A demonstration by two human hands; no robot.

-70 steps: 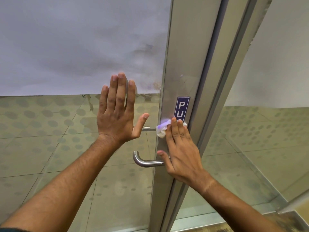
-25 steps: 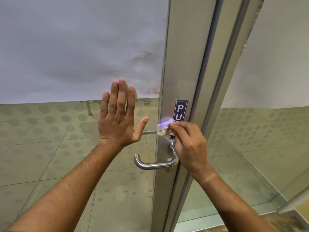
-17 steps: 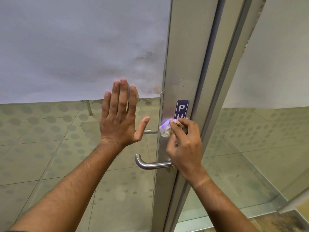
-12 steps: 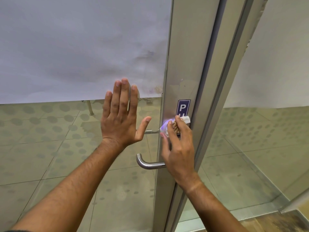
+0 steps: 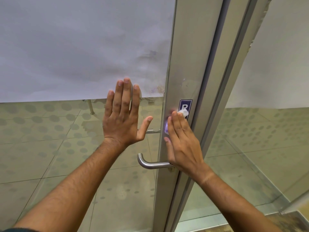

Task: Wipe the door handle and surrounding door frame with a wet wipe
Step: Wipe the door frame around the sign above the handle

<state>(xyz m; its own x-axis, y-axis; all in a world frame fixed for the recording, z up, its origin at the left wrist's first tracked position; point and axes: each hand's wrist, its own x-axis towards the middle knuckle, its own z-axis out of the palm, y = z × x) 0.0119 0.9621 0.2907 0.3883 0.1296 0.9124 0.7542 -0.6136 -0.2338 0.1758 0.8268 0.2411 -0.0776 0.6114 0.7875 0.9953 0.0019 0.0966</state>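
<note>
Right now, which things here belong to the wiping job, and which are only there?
Job: wet wipe, right hand pressing it, door frame, door handle, left hand flat on glass.
Only there: blue sign, frosted film, tiled floor.

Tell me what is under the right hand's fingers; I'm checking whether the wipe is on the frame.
A white wet wipe peeks out past the right hand, pressed against the metal door frame over the blue sign. Most of the wipe and the sign's lower letters are covered.
</note>
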